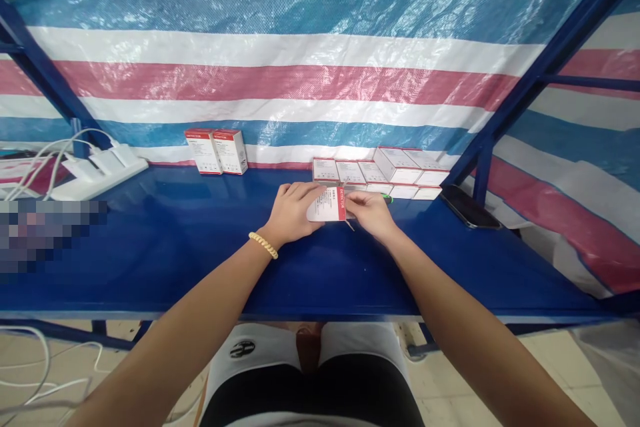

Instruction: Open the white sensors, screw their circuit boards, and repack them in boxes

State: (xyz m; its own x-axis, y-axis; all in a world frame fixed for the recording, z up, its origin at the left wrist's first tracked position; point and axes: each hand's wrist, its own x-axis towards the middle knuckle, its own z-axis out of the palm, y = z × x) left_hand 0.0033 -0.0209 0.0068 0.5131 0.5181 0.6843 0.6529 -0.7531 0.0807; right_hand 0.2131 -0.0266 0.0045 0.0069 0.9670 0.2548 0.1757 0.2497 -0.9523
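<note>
- Nearest the camera, black-and-white shorts lie below the edge of a blue table, with both forearms reaching across above them.
- Beyond these, a left hand, with a coiled yellow band at its wrist, is clasped around a small white box above the table.
- At the box's red end is the right hand; I cannot tell whether its fingers grip anything.
- Directly behind stands a cluster of cartons, some stacked; the hands and the held box cover part of it.
- Something with a green tip shows past the right hand, mostly hidden.
- Right of the cartons lies a dark phone.
- Far left, a power strip carries white plugs and cables.
- A striped sheet hangs behind.
- Two upright cartons stand side by side before it.
- What any carton contains is hidden.
</note>
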